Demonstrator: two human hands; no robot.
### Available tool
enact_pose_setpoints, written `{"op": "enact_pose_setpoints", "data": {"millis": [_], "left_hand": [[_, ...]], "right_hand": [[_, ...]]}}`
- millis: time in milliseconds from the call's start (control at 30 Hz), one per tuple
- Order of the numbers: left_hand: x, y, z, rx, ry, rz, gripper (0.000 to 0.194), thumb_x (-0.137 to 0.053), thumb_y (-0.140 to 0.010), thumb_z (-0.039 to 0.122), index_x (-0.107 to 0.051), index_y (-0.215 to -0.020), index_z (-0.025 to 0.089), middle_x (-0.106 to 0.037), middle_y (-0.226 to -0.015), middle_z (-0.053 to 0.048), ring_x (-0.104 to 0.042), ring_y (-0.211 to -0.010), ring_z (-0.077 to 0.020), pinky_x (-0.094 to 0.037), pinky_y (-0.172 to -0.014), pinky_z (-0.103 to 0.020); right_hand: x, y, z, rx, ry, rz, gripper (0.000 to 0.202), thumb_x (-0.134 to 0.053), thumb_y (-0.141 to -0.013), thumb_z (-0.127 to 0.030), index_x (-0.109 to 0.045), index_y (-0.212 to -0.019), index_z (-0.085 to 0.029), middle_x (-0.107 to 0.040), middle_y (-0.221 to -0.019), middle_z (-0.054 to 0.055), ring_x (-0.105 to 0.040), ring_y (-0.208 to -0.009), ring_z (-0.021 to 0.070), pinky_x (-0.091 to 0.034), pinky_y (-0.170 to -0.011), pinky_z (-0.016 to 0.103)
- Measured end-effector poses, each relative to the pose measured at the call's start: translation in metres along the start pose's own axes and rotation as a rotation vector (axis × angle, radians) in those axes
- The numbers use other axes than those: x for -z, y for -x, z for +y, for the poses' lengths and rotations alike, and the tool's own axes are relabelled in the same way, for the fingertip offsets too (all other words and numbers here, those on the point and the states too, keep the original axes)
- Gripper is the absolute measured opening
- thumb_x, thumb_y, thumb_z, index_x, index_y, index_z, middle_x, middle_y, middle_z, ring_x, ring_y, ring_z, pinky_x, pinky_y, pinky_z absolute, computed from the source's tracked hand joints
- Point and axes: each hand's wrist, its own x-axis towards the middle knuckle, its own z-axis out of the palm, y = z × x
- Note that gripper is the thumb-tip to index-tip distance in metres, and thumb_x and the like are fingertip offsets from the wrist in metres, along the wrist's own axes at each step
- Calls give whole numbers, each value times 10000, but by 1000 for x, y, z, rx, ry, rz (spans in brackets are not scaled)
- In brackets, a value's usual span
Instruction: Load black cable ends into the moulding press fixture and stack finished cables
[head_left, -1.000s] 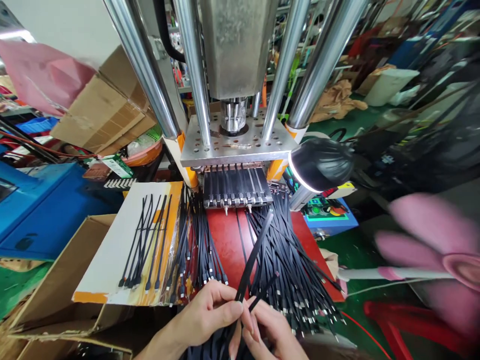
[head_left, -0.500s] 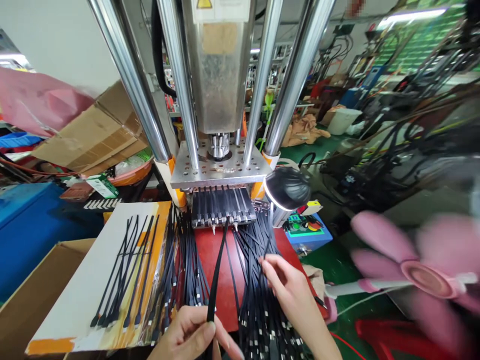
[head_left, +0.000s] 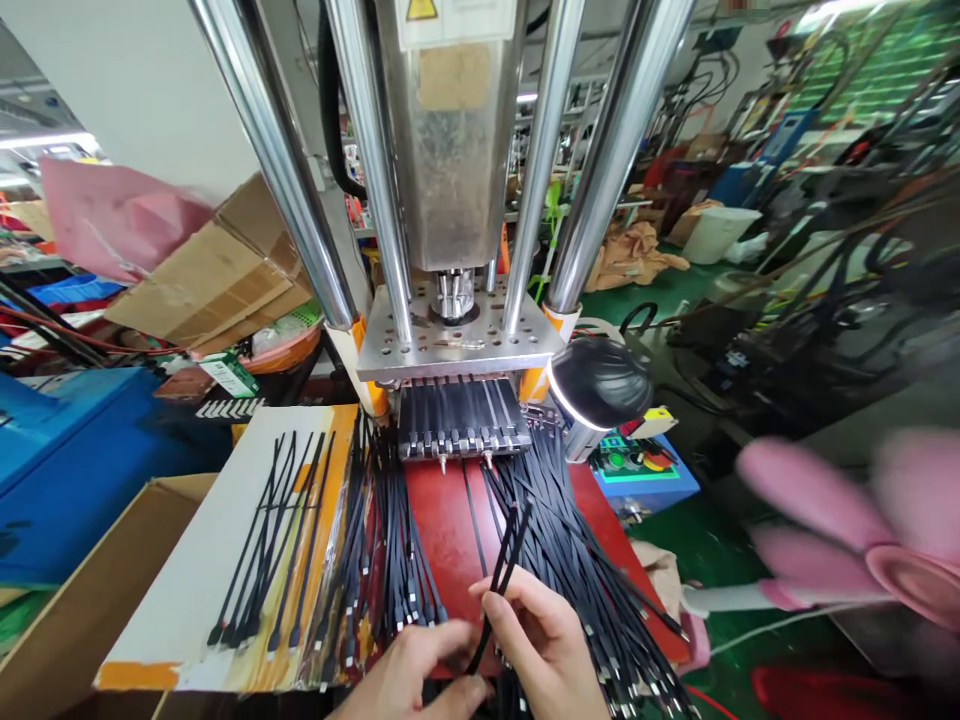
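Both hands met low over the red table [head_left: 450,520]: right hand [head_left: 544,640] pinched two black straps [head_left: 504,545] upright, left hand [head_left: 420,670] steadied their lower ends, probably aligning them. Loose strap pile [head_left: 592,560] lay alongside, below the press fixture [head_left: 459,418].

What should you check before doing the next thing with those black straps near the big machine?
1. Both hands away from the press: ok. The left hand and right hand sit well short of the press.
2. Straps gripped: ok. The right hand pinches two black straps.
3. Slots free in the black holder: cannot tell; straps seem to fill it.
4. Red table bare in the middle: ok.
5. Spare straps close by: ok. A pile lies right of the hands.
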Motion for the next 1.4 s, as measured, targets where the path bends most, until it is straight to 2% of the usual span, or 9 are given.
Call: {"op": "enact_pose_setpoints", "data": {"millis": [133, 333, 567, 733, 833, 933, 1067, 1233, 1400], "left_hand": [[21, -20, 27, -228, 16, 218, 465, -601, -971, 556, -713, -1240, 193, -740, -1124, -95, -678, -1029, -231, -508, -972, -325], [37, -49, 60, -446, -8, 201, 393, -640, -978, 473, -718, -776, 145, -654, -846, -49, -591, -811, -166, -449, -778, -273], [38, -60, 50, -328, 294, 32, 445, -709, -916, 526, -731, -766, 108, -582, -710, -8, -511, -594, -100, -405, -605, -236], [38, -62, 47, -343, 306, 35, 460, -706, -913, 546, -772, -815, 101, -647, -772, -57, -622, -719, -162, -488, -706, -267], [33, -57, 45, -361, 288, 115, 510, -610, -964, 588, -759, -1059, 110, -674, -898, -85, -631, -755, -171, -508, -724, -282], [28, -48, 43, -452, 263, 338, 530, -638, -950, 581, -646, -1289, 174, -649, -1073, -91, -619, -797, -161, -511, -733, -273], [27, -41, 49, -531, 11, 355, 299, -711, -935, 458, -757, -1038, 180, -652, -961, -61, -617, -785, -154, -505, -752, -263], [34, -40, 58, -445, -2, 327, 330, -633, -998, 403, -782, -838, 155, -750, -904, -86, -687, -893, -200, -517, -845, -288], [41, -38, 55, -345, 213, 182, 386, -681, -956, 472, -795, -849, 119, -700, -829, -67, -636, -634, -119, -509, -603, -224]], "right_hand": [[1, 0, 4, 107, 127, -36, 303, -588, -1015, -371, -648, -780, -189, -534, -713, 0, -508, -657, 131, -434, -628, 220], [-4, 8, 14, 154, 181, 12, 312, -608, -996, -316, -556, -715, -191, -462, -637, -33, -423, -567, 108, -355, -521, 215], [-4, 9, 20, 174, 106, 124, 235, -629, -988, -278, -559, -775, -207, -509, -717, -22, -501, -630, 123, -432, -583, 211], [-1, 4, 13, 291, 153, 33, 142, -646, -966, -199, -661, -825, -207, -673, -968, 51, -653, -846, 157, -509, -747, 227], [-1, 3, 13, 241, 159, 25, 180, -631, -983, -219, -664, -807, -204, -665, -814, 23, -644, -744, 147, -504, -688, 219], [-2, 4, 15, 211, 184, 67, 179, -648, -980, -242, -668, -806, -202, -674, -801, 24, -641, -722, 149, -502, -660, 220], [-4, 4, 17, 245, 206, 63, 156, -652, -973, -238, -677, -822, -204, -677, -794, 22, -645, -710, 150, -525, -672, 224], [-3, 9, 23, 275, 202, 207, 49, -681, -954, -248, -721, -962, -221, -721, -908, 52, -691, -791, 165, -568, -723, 226], [2, 11, 22, 212, 63, 402, 545, -727, -939, -241, -511, -1438, -278, -674, -730, -46, -675, -704, 121, -573, -786, 216]]}}
